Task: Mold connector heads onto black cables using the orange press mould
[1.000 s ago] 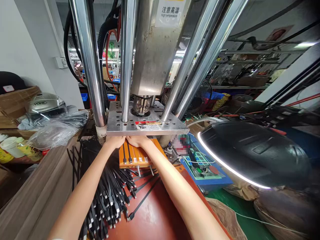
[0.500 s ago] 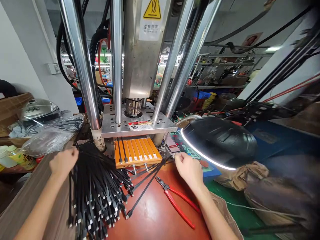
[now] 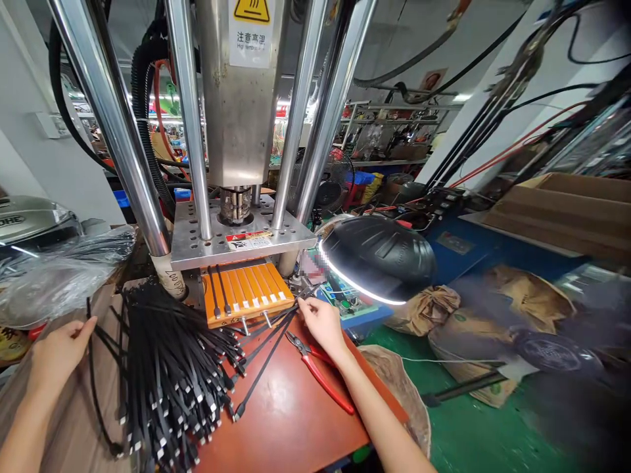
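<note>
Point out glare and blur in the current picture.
Head view: glare pales a patch of the red tabletop, and the light strip looks blown out white; same head view: the lower right smears, while the black cables look fairly crisp.

Left hand (image 3: 56,360) and right hand (image 3: 323,323) are bare to the fingertips. Behind the grip, left forearm (image 3: 22,430) and right forearm (image 3: 378,402) are uncovered, widening away from slim wrists (image 3: 342,358).
</note>
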